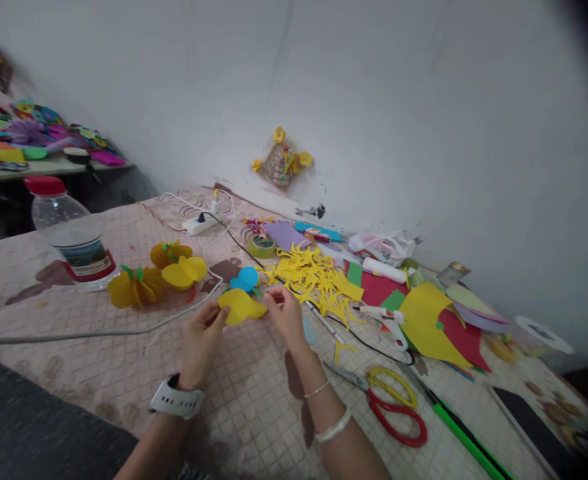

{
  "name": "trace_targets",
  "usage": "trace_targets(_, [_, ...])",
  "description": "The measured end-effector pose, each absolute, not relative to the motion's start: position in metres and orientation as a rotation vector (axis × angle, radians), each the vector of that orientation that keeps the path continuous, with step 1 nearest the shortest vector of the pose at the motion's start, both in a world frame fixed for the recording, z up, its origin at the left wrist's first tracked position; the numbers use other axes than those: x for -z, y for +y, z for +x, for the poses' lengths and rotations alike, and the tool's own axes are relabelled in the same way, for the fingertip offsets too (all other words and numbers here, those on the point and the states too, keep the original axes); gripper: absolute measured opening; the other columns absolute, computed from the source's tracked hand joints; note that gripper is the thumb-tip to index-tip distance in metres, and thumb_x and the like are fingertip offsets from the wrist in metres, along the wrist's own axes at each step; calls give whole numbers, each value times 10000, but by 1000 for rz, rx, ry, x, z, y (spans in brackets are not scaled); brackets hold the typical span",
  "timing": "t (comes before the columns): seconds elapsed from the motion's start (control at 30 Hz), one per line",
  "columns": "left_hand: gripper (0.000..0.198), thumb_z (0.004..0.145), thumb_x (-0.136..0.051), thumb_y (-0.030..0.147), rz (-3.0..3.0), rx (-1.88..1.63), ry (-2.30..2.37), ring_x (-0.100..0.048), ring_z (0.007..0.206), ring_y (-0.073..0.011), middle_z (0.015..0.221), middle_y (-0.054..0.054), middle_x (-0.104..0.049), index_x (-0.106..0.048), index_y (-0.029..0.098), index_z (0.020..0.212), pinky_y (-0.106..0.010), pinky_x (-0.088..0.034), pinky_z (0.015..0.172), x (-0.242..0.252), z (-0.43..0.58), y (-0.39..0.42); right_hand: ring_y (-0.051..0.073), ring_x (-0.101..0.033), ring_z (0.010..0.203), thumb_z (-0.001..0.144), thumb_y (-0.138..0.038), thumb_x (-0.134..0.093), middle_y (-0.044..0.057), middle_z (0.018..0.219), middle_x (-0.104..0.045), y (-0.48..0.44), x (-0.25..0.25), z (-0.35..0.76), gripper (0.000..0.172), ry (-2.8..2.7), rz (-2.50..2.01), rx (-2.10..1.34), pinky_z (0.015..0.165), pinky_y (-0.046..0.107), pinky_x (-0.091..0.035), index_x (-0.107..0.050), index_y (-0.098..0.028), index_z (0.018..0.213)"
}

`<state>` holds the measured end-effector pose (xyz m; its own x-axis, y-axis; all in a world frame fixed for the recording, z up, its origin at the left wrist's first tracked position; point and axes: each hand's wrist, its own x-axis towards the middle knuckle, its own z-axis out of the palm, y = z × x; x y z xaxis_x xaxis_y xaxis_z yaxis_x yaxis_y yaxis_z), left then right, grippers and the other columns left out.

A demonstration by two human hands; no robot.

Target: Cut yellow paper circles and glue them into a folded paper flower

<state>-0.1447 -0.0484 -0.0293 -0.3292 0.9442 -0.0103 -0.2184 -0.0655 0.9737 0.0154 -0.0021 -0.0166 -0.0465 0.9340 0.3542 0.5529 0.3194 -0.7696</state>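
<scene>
Over the table in front of me, a rounded yellow paper cutout (pixel 241 307) is stretched between my two hands. My left hand (pixel 203 339), with a white watch on its wrist, pinches the cutout's left edge between thumb and fingers. Closed fingertips of my right hand (pixel 288 319) are at its right end. Just behind it lies a blue paper piece (pixel 245 279), partly covered by the yellow one. To the left stand finished-looking yellow paper pumpkins (pixel 135 288) with green tops, close to another folded yellow paper shape (pixel 185 272).
Yellow paper scraps (pixel 319 277) are heaped behind my right hand. Scissors (pixel 384 400), a glue gun (pixel 387 320), a green-edged cutter (pixel 461 427) and a phone (pixel 531 427) lie right. A bottle (pixel 77 233) stands left; a grey cable (pixel 139 331) crosses the table near a power strip (pixel 201 223).
</scene>
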Motion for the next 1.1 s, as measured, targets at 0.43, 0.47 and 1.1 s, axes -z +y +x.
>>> trace_targets(0.43, [268,887,-602,307,829,-1768,1335,-633,953,-200,1109,-71,-637,-601,147,1102,-416,-538,824,28,-146,-51,247,-591,902,701,-254,-751,51,863,-691,2,28,13,327,-1953,-1597,-440,820,376,-436,-648,-181,1003])
trace_targets(0.47, [267,888,-601,307,828,-1769,1337,-634,951,-199,1106,-71,-637,-601,147,1101,-415,-539,822,28,-146,-51,243,-596,905,717,-268,-752,45,856,-686,3,29,13,317,-1959,-1603,-448,832,390,-442,-650,-175,1002])
trace_targets(1.1, [302,894,-591,315,808,-1789,1363,-629,961,-204,1141,-79,-621,-579,155,1150,-415,-542,815,29,-148,-49,180,-642,856,939,-357,-526,60,1023,-649,14,1,71,261,-1300,-1219,-851,750,361,-536,-596,-148,1078])
